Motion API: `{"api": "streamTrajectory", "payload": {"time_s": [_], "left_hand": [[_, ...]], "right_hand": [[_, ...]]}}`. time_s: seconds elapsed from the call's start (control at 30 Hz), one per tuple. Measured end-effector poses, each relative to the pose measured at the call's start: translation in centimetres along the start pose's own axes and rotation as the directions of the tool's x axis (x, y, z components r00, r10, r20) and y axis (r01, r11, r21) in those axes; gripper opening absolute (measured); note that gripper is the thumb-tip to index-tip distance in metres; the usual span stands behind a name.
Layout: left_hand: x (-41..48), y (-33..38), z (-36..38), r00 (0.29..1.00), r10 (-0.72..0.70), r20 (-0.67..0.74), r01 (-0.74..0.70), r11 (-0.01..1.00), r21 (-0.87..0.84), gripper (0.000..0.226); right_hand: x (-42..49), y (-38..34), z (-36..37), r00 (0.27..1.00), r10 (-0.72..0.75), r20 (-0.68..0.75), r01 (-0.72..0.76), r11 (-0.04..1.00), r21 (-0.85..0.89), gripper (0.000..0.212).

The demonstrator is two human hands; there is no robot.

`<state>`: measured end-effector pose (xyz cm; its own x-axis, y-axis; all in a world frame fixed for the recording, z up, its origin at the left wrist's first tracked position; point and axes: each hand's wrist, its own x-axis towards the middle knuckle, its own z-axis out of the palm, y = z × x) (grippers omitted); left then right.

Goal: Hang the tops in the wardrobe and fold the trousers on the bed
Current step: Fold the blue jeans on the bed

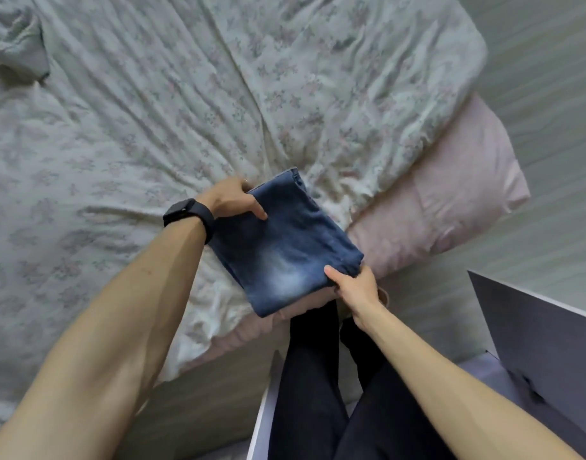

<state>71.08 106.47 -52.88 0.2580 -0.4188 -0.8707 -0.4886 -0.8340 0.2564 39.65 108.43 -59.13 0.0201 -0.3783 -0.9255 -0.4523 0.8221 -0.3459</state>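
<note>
Left hand (233,200) and right hand (351,283) pinch the folded blue denim trousers (285,247), fingers beneath apparently curled; uneven lifting could spill the folds.

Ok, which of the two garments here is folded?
The blue jeans, held by the left hand and right hand; the grey garment far left lies crumpled.

A folded pair of blue jeans (286,247) sits near the edge of the bed (135,127), over its floral cover. The left hand (233,200), a dark watch (188,214) on its wrist, grips the far corner; the right hand (354,287) pinches the near corner. A crumpled pale garment (16,51) lies well apart at the far left.
</note>
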Motion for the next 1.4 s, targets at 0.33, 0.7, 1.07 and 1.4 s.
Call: {"api": "streamTrajectory", "payload": {"time_s": [0.33,0.7,1.07,1.4], "left_hand": [[-4.1,-6.9,2.2,0.941,-0.226,-0.252,-0.148,0.396,-0.906,0.048],[2.1,-0.9,6.4,0.543,0.143,-0.828,-0.138,0.987,0.08,0.064],[7.4,-5.0,8.5,0.643,0.264,-0.719,-0.148,0.964,0.221,0.065],[1.1,-6.5,3.1,0.78,-0.502,-0.374,-0.145,0.437,-0.888,0.076]], "right_hand": [[-1.3,-24.7,5.3,0.735,-0.663,0.146,0.649,0.623,-0.437,0.036],[1.3,-19.5,13.6,0.234,-0.789,0.568,0.562,-0.367,-0.741,0.068],[9.7,-19.1,8.4,0.524,-0.685,0.506,0.35,-0.368,-0.861,0.064],[2.0,-23.2,8.1,0.808,-0.564,0.17,0.526,0.562,-0.638,0.045]]}}
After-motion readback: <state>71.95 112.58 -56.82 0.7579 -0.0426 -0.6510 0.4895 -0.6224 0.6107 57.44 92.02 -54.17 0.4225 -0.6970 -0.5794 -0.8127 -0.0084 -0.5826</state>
